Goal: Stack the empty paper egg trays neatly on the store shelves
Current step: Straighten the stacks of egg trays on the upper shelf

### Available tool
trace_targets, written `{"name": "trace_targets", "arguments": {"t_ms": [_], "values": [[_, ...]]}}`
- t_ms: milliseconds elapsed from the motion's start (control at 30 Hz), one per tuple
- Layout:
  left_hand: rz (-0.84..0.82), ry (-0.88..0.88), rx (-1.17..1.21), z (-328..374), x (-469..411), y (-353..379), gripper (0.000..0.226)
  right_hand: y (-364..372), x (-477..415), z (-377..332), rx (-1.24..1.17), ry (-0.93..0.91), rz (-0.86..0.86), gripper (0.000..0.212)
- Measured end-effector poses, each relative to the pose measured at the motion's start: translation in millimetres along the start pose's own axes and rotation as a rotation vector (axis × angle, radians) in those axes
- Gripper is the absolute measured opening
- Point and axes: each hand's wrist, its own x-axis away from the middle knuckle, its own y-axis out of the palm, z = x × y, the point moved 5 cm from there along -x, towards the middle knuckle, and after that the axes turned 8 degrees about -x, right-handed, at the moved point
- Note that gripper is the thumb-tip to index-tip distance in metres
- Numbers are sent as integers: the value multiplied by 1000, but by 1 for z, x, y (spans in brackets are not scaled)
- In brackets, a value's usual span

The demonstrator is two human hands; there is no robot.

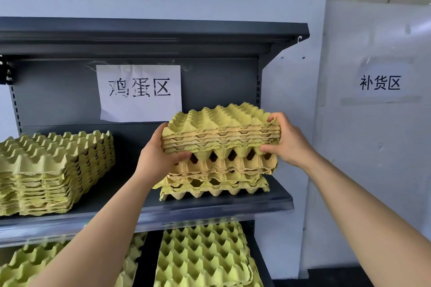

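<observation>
The left hand [163, 154] grips one end of a nested bundle of yellow-green moulded paper egg trays [221, 128], below and right of the white paper wall sign [140, 93]. The right hand [288, 142] grips the other end. The uneven lower pile of trays [217, 182] lies just beneath, so the cups probably need lining up before the bundle is pressed down level.

A white rectangular paper sheet [139, 93], taped to the dark grey metal back panel [58, 100] of the shelf unit, carries three large black handwritten characters, 鸡蛋区. It hangs just left of and above the stack of yellow-green moulded paper egg trays [221, 128]. On the pale white wall covering [373, 170] to the right, a smaller white paper notice [380, 82] reads 补货区 in black. Marks on a black tag [5, 72] at the left edge are too blurred to read.
</observation>
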Motion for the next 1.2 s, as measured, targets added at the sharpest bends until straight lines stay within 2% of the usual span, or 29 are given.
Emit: {"name": "trace_targets", "arguments": {"t_ms": [200, 300, 467, 567, 733, 800, 900, 1033, 1133, 1200], "values": [[2, -11, -36, 0, 3, 6, 93, 5, -2, 11, -27, 18, -22, 79], [0, -23, -41, 2, 8, 7, 89, 8, 1, 11, -76, 38, -29, 78], [128, -14, -41, 4, 10, 0, 74, 4, 9, -4, -90, -13, 47, 73], [172, -12, -58, 4, 11, -8, 75, -5, 23, -22, -11, -98, 136, 73], [224, -146, -343, 3, 19, -13, 86, -2, 46, -46, 83, -182, 174, 75], [186, -216, -302, 7, 22, -10, 84, 6, 51, -48, 80, -191, 150, 80], [68, -217, -252, 23, 26, 5, 87, 15, 57, -46, 73, -201, 30, 79], [-50, -227, -158, 42, 32, 30, 109, 6, 57, -36, -24, -207, -57, 76], [-92, -270, 67, 57, 36, 44, 125, -10, 49, -24, -115, -191, -64, 69], [-108, -301, 173, 73, 39, 53, 131, -14, 41, -17, -79, -184, -124, 74]]}}
